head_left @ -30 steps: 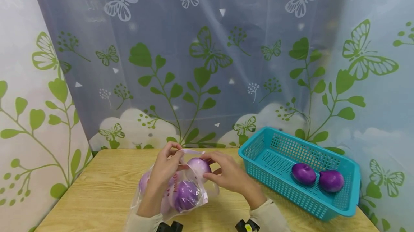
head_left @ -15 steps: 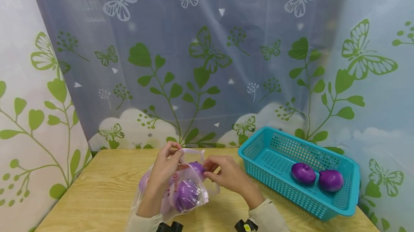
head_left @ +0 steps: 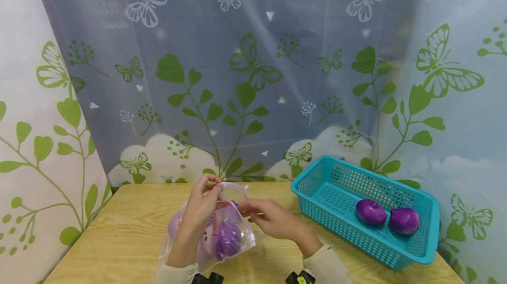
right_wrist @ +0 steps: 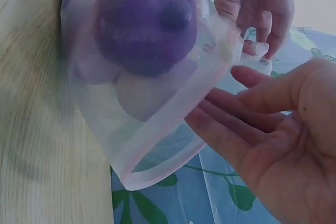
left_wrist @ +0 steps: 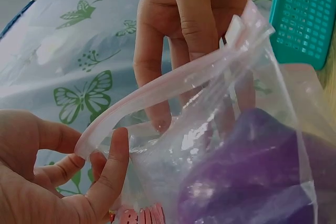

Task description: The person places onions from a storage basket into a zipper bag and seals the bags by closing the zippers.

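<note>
The clear zip bag lies on the wooden surface just in front of the person, left of centre, with its mouth raised and turned toward the teal basket. Judging by how things lie, the work is partly along: two purple onions already sit in the basket toward its right end, touching or nearly so, while several more purple onions are packed inside the bag, one pressing close to the mouth in the right wrist view. The left hand pinches the bag's zip rim between thumb and curled fingers and holds it up, so the opening stays a wide loop. The right hand is at the mouth with its fingers straight and relaxed, palm up, touching or just short of the rim and gripping nothing; whether the tips are inside the opening I cannot tell. As for room, the basket stands near the bag on the right with bare surface between them, its left half unfilled and its near corner reaching close to the surface's front edge. The printed curtain hangs close behind, and the bag rests near the front edge by the sleeves.
</note>
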`<state>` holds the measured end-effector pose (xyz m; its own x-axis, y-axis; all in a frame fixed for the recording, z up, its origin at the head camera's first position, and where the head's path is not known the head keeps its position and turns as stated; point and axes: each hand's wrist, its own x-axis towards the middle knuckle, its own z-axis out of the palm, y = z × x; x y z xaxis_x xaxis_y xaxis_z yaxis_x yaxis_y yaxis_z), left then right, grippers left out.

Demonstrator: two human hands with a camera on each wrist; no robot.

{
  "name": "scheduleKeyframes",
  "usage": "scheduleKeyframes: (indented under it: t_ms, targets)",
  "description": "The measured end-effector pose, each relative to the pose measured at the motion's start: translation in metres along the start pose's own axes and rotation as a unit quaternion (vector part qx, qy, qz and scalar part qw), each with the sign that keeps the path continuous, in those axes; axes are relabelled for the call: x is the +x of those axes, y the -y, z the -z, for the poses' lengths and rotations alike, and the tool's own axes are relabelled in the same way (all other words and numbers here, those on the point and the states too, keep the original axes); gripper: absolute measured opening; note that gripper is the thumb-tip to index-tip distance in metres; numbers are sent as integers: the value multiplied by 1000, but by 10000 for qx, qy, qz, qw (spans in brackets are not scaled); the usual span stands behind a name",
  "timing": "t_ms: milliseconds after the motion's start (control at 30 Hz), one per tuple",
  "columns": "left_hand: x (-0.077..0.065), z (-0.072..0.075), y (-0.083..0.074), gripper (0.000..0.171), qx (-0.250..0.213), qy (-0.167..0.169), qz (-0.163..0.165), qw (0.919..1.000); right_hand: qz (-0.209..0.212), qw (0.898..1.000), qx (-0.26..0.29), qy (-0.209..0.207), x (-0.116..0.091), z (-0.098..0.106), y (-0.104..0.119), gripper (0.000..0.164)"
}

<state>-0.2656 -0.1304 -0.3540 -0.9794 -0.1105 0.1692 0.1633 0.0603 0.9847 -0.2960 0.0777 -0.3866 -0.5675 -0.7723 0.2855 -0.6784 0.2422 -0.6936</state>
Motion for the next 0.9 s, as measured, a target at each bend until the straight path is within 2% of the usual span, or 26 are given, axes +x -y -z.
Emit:
scheduleKeyframes:
  t_ms: [167,367,500,733,900]
  targets:
    - [0,1,1,9,-14,-14,-31,10000,68,9998,-84,142,0,-2,-3,46]
    - [0,3,-1,10,-87,-52,23,9999,78,9997,-237,-44,-4,6,2,39]
    - [0,5,-2,9,-112,-7,64,9999,30,9993,-334,-176,-10,15,5,36]
    - [1,5,-1,9,-160,54,94,9998,-404,9977,-402,-369,-25,36,6,33]
    - [2,5,-1,9,-152,65,107,9998,-398,9951,-826,-358,-35,62,5,32]
